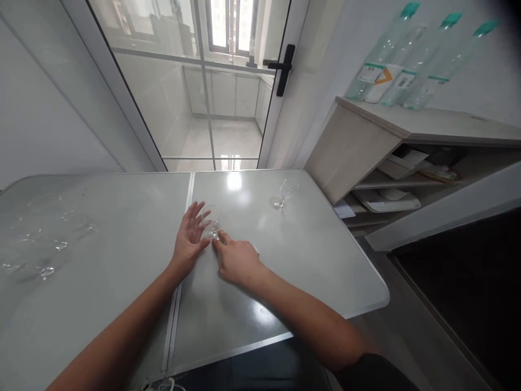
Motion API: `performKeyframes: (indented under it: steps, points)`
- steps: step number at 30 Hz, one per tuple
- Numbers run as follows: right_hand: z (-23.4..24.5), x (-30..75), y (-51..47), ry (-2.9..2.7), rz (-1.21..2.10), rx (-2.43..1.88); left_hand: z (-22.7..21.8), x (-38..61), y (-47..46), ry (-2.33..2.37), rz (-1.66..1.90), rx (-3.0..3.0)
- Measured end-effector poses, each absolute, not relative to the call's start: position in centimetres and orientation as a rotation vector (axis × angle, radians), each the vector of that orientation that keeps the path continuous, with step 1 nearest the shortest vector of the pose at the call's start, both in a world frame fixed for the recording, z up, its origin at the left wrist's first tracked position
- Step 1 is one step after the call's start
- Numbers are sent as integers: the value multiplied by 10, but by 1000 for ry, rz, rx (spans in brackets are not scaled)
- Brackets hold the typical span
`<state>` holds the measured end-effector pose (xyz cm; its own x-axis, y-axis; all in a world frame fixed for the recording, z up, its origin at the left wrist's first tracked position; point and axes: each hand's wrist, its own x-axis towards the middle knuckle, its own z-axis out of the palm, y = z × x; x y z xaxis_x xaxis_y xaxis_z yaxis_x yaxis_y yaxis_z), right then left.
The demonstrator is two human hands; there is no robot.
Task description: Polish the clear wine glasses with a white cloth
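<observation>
on smooth grey table (309, 260), clear stemmed glass (210, 224) between left hand (189, 239) and right hand (237, 261)

Light: daylight is coming in through the window (230, 24).
Glare: a white spot is shining on the table (234, 181).
Edges: straight lines are bending.
</observation>
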<state>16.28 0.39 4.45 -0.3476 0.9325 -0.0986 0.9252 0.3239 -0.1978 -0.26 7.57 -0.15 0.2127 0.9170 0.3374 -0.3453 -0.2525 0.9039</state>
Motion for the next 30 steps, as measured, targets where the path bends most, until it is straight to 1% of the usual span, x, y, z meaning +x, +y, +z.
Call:
performKeyframes:
  steps: [8,12,18,30]
  points:
    - [38,184,27,-2181,441,-2288,2,-4,74,775,1352,1308]
    - [35,202,42,-1972,456,-2441,0,-3,73,804,1348,1320]
    - [33,221,51,-1857,394,-2501,-3,-7,74,838,1304,1342]
    - [28,235,57,-1826,325,-2518,-9,-12,75,832,1237,1309]
